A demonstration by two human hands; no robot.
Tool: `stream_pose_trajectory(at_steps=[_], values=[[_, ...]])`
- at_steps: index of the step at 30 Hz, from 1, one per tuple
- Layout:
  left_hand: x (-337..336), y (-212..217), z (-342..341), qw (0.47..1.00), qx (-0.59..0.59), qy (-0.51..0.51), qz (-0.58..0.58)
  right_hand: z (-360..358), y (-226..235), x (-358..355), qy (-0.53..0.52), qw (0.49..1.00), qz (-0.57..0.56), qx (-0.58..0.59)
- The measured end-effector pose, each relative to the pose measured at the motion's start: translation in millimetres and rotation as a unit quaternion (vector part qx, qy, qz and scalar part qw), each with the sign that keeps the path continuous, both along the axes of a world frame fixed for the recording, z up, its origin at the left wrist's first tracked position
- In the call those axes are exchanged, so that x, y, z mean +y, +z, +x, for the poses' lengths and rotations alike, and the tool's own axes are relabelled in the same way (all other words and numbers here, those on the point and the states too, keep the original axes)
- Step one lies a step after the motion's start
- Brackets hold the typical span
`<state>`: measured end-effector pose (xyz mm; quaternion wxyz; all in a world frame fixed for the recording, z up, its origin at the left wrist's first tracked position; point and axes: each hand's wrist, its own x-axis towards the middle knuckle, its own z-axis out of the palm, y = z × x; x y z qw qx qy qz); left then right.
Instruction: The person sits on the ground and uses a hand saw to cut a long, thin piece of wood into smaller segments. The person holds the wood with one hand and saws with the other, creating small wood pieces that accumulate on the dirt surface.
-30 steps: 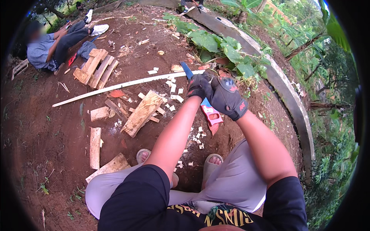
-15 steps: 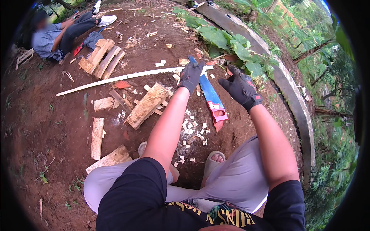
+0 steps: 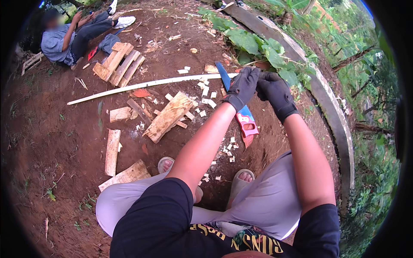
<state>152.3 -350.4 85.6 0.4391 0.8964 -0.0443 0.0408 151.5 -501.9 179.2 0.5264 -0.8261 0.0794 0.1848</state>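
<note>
Both my hands wear dark work gloves and meet in front of me above the dirt. My left hand point(image 3: 243, 87) has its fingers curled against the fingertips of my right hand point(image 3: 275, 92). I cannot tell whether either holds anything. Under my left wrist a hand saw point(image 3: 246, 121) with a blue blade and a pink-red handle lies on the ground. A long thin white wooden strip point(image 3: 146, 84) runs from the far left to just beside my left hand. Small pale wood offcuts point(image 3: 207, 92) lie scattered around the saw.
A short thick plank point(image 3: 168, 116) and other boards point(image 3: 112, 146) lie to my left. A stack of boards point(image 3: 118, 64) sits beside a person seated on the ground point(image 3: 64, 36). A curved concrete edge point(image 3: 331, 112) with leafy plants point(image 3: 254, 43) borders the right.
My hands were apart half a second ago, the left one on the saw blade. They have come together again, farther from my body, and the saw lies untouched.
</note>
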Motion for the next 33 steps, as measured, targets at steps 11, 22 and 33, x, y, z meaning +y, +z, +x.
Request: stream_pose_trajectory(at_steps=[11,22,33], values=[[24,50,-15,0.990,-0.137,0.006,0.043,-1,12,21,-0.013,0.999,0.034,0.033],[120,-3,-27,0.967,0.024,0.223,0.120,2,-4,15,0.067,0.997,-0.045,0.000],[238,-106,-159,0.846,0.213,0.393,0.291,6,-19,31,0.162,0.982,-0.090,0.023]])
